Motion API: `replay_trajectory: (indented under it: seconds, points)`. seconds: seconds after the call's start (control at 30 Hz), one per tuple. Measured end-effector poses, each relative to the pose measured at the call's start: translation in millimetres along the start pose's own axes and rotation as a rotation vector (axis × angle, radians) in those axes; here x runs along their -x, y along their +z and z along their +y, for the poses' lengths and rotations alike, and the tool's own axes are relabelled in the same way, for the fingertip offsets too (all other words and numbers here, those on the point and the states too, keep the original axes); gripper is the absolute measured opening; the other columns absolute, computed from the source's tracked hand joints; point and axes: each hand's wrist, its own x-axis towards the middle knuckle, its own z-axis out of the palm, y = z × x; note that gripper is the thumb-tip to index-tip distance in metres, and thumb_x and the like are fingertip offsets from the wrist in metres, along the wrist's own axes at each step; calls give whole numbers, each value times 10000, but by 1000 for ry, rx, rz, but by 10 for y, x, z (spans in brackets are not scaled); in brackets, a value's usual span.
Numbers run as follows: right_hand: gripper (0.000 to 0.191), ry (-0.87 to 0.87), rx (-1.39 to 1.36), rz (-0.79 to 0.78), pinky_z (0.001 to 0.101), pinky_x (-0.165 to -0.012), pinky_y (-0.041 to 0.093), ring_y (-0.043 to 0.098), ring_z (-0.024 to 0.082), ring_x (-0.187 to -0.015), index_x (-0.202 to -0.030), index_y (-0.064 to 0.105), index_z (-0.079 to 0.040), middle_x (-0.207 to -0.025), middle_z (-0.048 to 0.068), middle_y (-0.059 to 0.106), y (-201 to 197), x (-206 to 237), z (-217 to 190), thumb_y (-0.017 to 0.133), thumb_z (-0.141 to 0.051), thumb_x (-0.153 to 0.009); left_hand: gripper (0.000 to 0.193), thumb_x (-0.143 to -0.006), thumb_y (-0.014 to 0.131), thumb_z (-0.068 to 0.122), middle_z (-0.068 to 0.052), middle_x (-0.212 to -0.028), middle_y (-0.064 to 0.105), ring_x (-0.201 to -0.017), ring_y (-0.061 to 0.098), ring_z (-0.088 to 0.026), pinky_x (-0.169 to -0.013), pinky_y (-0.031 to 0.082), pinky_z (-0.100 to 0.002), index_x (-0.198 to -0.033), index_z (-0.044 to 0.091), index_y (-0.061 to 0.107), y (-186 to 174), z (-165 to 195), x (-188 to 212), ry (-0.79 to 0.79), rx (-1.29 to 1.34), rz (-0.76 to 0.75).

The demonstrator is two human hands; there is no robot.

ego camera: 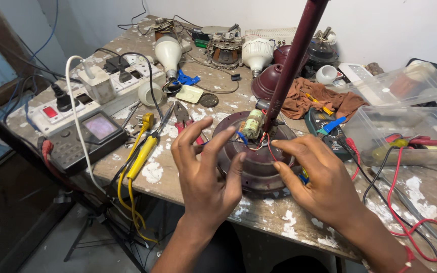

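A dark maroon round fan motor housing (259, 159) lies on the worn workbench, with a maroon rod (292, 60) rising from its centre. A small cylindrical capacitor (252, 123) and red, blue and white wires (259, 141) sit on top of it. My left hand (206, 167) rests at the housing's left edge, fingers spread, fingertips near the blue wire. My right hand (314, 174) lies on the housing's right side, fingers pinching at the thin wires beside the rod.
A power strip (84, 93) with plugs, a small meter (97, 129), yellow-handled tools (145, 146), pliers (183, 114), bulbs (168, 50), a multimeter (330, 129) on a brown cloth, clear plastic boxes (405, 121) and red and black leads (400, 202) crowd the bench.
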Motion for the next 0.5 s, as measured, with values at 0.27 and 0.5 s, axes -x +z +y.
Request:
replay_trajectory:
  seconds: [0.27, 0.5]
  points:
    - [248, -82, -1, -20, 372, -728, 519, 642, 254, -840, -1063, 726, -67, -1000, 109, 599, 74, -228, -50, 793, -114, -829, 371, -856, 810, 73, -195, -1477, 465, -1422, 409, -395, -1191, 358, -499, -1206, 157, 723, 47, -4, 22, 56, -26, -42]
    - [166, -89, -38, -22, 390, -769, 513, 641, 281, -913, -991, 691, -49, -1027, 112, 602, 113, -259, 9, 763, -83, -845, 293, -829, 855, 94, -179, -1442, 484, -1392, 429, -372, -1128, 408, -466, -1097, 146, 747, 88, -26, 39, -5, -2, -16]
